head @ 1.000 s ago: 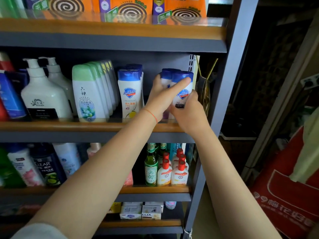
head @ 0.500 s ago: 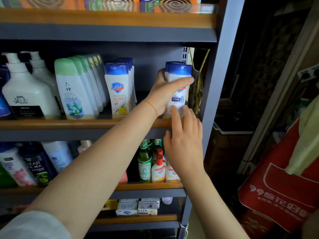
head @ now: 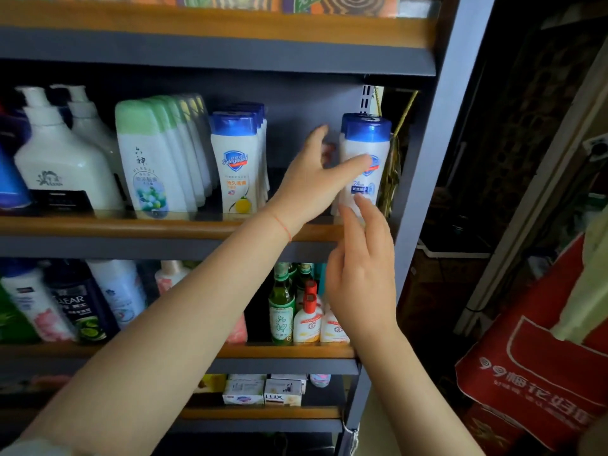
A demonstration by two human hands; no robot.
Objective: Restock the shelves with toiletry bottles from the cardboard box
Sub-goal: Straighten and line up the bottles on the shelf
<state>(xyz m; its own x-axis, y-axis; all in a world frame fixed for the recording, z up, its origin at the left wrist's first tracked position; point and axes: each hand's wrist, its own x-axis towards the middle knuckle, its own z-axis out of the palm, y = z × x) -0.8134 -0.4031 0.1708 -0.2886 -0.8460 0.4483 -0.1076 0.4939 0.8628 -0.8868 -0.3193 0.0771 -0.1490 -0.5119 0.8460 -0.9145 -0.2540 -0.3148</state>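
1. A white bottle with a blue cap (head: pixel 366 159) stands upright at the far right end of the middle shelf (head: pixel 164 227), with more blue caps right behind it.
2. The left hand (head: pixel 316 185) is spread wide with straight fingers. Its thumb lies across the front of that bottle and the other fingers reach behind its left side — it is not squeezing it.
3. The right hand (head: pixel 362 274) is just below, fingers loose and pointing up. The fingertips are at the bottom of the bottle, but it is too blurry to tell if they touch.
4. To the left on the same shelf stands another row of blue-capped bottles (head: pixel 238 162), then green-capped bottles (head: pixel 151 159) and white pump bottles (head: pixel 62 159).
5. A red bag (head: pixel 539 373) hangs at the near right.
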